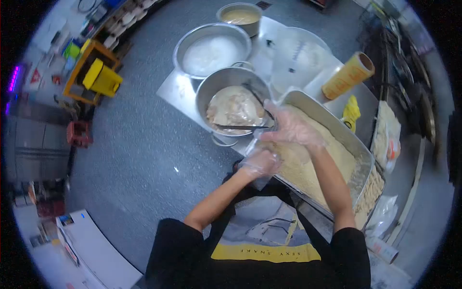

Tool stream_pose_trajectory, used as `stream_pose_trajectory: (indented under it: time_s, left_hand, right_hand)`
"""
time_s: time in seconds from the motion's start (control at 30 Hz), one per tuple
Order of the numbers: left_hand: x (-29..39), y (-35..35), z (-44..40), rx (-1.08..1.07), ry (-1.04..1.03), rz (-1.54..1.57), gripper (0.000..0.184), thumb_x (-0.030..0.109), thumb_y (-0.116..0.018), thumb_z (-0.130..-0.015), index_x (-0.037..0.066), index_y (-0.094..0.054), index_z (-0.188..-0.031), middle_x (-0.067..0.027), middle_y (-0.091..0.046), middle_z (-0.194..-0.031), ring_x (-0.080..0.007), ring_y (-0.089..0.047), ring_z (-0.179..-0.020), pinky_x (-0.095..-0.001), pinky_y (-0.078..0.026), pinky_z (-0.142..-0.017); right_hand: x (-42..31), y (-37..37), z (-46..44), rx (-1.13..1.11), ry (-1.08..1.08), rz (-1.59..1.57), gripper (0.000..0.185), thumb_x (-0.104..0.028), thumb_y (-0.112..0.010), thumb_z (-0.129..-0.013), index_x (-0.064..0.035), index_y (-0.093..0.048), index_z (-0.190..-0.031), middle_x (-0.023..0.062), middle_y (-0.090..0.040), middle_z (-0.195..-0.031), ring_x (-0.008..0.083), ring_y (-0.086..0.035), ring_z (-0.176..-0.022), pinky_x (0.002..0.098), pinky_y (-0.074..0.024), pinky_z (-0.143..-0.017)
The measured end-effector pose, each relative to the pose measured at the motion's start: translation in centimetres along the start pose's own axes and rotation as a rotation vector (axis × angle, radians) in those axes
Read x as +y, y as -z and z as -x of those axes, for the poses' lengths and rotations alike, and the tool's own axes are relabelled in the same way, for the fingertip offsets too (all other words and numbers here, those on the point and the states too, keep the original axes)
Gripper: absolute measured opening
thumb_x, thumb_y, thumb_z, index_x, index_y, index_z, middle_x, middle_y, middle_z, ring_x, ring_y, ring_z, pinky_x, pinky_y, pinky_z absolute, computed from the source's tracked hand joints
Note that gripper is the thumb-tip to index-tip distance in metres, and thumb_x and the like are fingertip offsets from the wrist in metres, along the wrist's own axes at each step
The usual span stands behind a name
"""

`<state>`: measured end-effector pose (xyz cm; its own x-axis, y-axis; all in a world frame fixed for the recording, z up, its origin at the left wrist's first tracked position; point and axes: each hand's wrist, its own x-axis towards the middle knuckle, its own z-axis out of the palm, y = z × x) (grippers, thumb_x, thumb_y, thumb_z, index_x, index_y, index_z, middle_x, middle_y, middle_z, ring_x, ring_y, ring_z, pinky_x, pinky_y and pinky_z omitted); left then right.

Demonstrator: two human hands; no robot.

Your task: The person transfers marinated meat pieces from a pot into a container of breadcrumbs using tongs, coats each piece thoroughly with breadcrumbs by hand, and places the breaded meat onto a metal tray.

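Both hands wear clear plastic gloves. My right hand (293,126) holds dark tongs (240,127) near their joined end, the two arms spread apart over a metal pot (206,89). In the pot lie pale pieces in a whitish batter (236,107), which look like raw meat. My left hand (262,163) is closed at the near left edge of a deep metal tray (365,179); whatever is in its fingers is hidden. Pale yellow breading powder (320,166) fills much of the tray, under and beside my right hand.
Behind the pot stand a wide metal bowl (180,55) with white contents and a smaller pot (255,28). A roll of plastic wrap (349,75) and a yellow cloth (351,113) are on the right. Another tray of pale pieces (369,195) sits beside the breading tray.
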<state>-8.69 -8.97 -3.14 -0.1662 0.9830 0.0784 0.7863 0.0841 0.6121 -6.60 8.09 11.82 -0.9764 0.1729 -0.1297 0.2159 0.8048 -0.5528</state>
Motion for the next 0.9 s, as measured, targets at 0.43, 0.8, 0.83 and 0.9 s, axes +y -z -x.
stream_pose_trajectory:
  time_s: [0.43,0.8,0.83,0.9]
  left_hand:
    - [0.0,0.3,0.2,-0.017,-0.194,0.028,0.037,0.035,-0.055,-0.092,0.008,-0.070,-0.070,-0.0177,-0.067,-0.076,-0.0368,-0.066,-0.075,-0.0492,-0.052,-0.075]
    - [-1.2,-2.5,0.3,-0.010,-0.226,0.199,0.027,0.032,-0.054,-0.089,0.012,-0.064,-0.074,-0.0131,-0.064,-0.079,-0.0323,-0.064,-0.082,-0.0465,-0.049,-0.079]
    - [-0.8,-1.0,0.2,-0.008,-0.229,0.199,0.027,0.032,-0.054,-0.089,0.012,-0.064,-0.074,-0.0131,-0.064,-0.079,-0.0323,-0.064,-0.082,-0.0465,-0.049,-0.079]
    - [0.2,1.5,0.3,-0.177,-0.189,0.007,0.024,0.030,-0.054,-0.089,0.012,-0.063,-0.077,-0.0128,-0.064,-0.084,-0.0301,-0.064,-0.087,-0.0462,-0.049,-0.080]
  right_hand:
    - [-5.2,2.1,-13.4,-0.431,-0.115,0.611,0.061,-0.043,-0.081,-0.074,0.0033,-0.065,-0.111,0.0243,-0.068,-0.111,0.0399,-0.066,-0.106,0.0486,-0.0533,-0.091]
    - [0.7,1.2,-14.7,0.024,0.138,0.874,0.020,-0.022,-0.064,-0.084,-0.0036,-0.073,-0.087,0.0194,-0.072,-0.085,0.0397,-0.071,-0.084,0.0518,-0.0555,-0.076]
    - [-0.8,1.7,-14.5,-0.004,0.065,0.848,0.018,-0.018,-0.063,-0.083,-0.0036,-0.073,-0.086,0.0196,-0.071,-0.085,0.0401,-0.071,-0.084,0.0519,-0.0555,-0.075]
    - [-3.4,3.5,-13.6,-0.038,-0.006,0.820,0.016,-0.015,-0.061,-0.082,-0.0036,-0.072,-0.086,0.0199,-0.071,-0.085,0.0405,-0.071,-0.084,0.0520,-0.0554,-0.074]
